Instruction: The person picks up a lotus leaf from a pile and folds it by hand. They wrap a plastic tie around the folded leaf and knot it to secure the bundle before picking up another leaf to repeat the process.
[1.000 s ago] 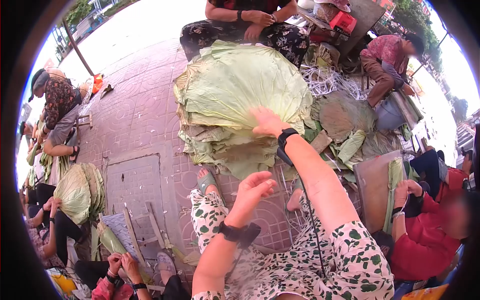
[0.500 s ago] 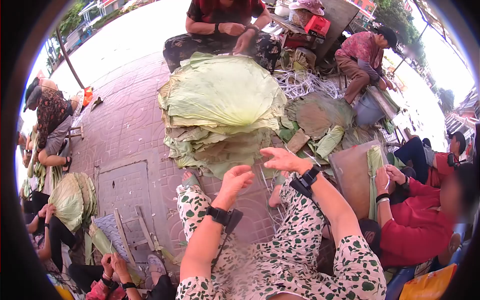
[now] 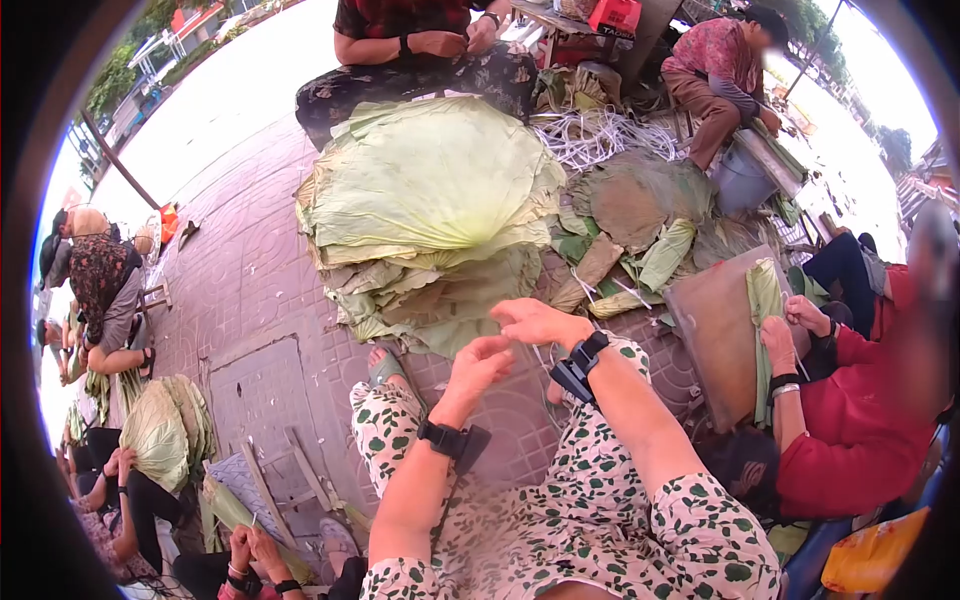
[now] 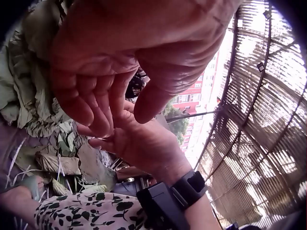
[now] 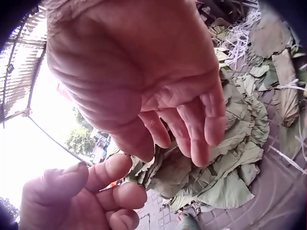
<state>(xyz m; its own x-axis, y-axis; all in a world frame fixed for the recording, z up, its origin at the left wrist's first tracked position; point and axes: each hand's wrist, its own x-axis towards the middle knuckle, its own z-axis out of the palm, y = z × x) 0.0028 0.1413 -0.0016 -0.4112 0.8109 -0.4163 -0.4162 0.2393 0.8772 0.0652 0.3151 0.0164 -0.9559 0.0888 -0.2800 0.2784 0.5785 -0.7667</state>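
A broad stack of pale green dried leaves (image 3: pixel 430 180) lies on the paving ahead of the person's knees. On the near side of it, above the lap, both hands hover close together. The left hand (image 3: pixel 478 368) has loosely bent fingers with nothing between them, as the left wrist view also shows. Slightly higher and to the right, the right hand (image 3: pixel 540 322) is held with relaxed fingers, empty. In the right wrist view the right hand (image 5: pixel 144 72) hangs above the left hand (image 5: pixel 76 201), and layered leaf edges (image 5: pixel 230 143) show beyond them.
Someone sits cross-legged behind the stack. White strips (image 3: pixel 600 138), a round brown leaf pile (image 3: pixel 630 200) and rolled leaves (image 3: pixel 668 255) lie at right, near a brown board (image 3: pixel 720 335) and a person in red. Other people handle leaves (image 3: pixel 158 430) at left.
The right hand has come back from the top of the stack to beside the left hand. Both hands have drawn closer together, and the head view has shifted.
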